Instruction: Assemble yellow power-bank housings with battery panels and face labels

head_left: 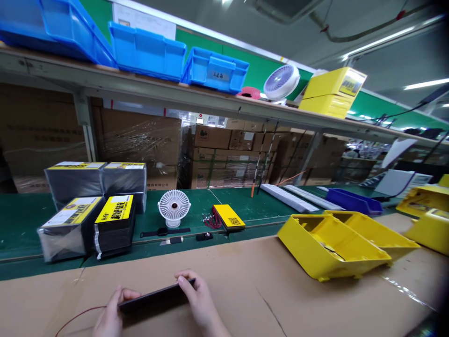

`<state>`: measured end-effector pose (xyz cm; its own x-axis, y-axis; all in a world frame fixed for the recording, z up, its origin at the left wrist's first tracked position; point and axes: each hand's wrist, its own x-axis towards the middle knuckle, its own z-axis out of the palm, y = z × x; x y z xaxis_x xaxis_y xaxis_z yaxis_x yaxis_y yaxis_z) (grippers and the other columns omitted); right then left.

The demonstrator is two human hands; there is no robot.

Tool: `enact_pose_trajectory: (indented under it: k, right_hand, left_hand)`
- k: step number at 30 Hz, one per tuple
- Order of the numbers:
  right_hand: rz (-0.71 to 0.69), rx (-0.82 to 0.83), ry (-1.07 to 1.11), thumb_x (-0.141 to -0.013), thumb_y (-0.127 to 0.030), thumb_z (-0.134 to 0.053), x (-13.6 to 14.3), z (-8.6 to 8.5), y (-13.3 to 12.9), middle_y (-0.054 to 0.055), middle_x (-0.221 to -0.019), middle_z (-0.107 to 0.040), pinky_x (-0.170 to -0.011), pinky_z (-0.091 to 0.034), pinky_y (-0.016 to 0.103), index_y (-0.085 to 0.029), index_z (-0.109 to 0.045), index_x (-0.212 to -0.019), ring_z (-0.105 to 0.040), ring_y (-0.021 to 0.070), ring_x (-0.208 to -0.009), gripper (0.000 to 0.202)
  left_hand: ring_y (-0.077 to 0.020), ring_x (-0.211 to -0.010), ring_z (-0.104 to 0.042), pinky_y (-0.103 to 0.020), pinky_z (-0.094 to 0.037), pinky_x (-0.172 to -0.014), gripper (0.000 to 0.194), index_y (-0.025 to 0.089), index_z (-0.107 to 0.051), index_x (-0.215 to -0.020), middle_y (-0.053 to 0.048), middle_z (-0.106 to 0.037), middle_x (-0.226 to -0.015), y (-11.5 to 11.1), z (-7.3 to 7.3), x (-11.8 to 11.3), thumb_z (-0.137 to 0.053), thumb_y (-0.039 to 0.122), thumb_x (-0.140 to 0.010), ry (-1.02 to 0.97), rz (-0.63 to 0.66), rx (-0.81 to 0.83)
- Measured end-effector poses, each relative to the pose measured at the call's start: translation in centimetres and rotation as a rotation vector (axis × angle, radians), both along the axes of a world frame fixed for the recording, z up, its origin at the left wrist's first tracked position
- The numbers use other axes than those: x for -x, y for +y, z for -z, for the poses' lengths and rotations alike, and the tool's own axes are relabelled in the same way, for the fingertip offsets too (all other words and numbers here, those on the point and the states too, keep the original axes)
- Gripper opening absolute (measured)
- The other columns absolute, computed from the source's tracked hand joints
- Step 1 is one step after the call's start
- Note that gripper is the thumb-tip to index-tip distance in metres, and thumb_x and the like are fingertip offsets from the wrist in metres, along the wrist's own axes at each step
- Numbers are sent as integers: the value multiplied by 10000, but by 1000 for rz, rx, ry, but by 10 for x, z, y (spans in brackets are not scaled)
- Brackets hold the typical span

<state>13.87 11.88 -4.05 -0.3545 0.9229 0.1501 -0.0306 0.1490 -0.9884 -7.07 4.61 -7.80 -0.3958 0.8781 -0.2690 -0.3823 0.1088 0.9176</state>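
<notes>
cardboard bench [315, 304] | black slab [154, 299] long axis left-right | both hands' grip at ends

Between the fingers [182, 283] of both hands lies a thin slab [154, 299], dark and smooth with a slight sheen, a red wire [75, 317] trailing left of them. Under them the counter [280, 290] is covered in matt brown cardboard, creased and cracked just to their right. Beyond the fingers runs a dull green belt [21, 220]. On it, up and left, black packs [87, 224] sit in glossy clear wrap with yellow paper labels. Straight ahead stands a small white plastic fan [174, 206]. To the right lie smooth, shiny yellow plastic trays [329, 245].
</notes>
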Motion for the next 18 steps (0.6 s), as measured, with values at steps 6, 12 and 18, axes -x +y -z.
enact_pose_trajectory:
  k: [6,12,18]
  right_hand:
    - [10,-11,-4,-801,-550,-588,0,-1,0,60,-818,-628,-778,-408,301,-164,-662,-860,-559,224,-812,398]
    - [3,-13,-4,-810,-542,-582,0,-1,-1,57,-812,-621,-768,-401,292,-159,-661,-865,-551,215,-804,394]
    - [0,-10,2,-807,-542,-584,0,1,1,56,-812,-623,-765,-398,291,-162,-661,-865,-551,214,-801,391]
  left_hand:
    - [-303,-888,-578,-373,-416,-869,536,150,-666,-698,-82,-681,-810,0,0,0,-516,663,-657,-40,-19,7]
    - [-287,-872,-582,-358,-421,-867,543,146,-668,-715,-70,-678,-782,-1,8,5,-504,662,-675,-11,13,0]
    - [-258,-893,-582,-308,-413,-859,538,153,-649,-722,-53,-679,-804,0,11,6,-486,665,-688,-57,16,12]
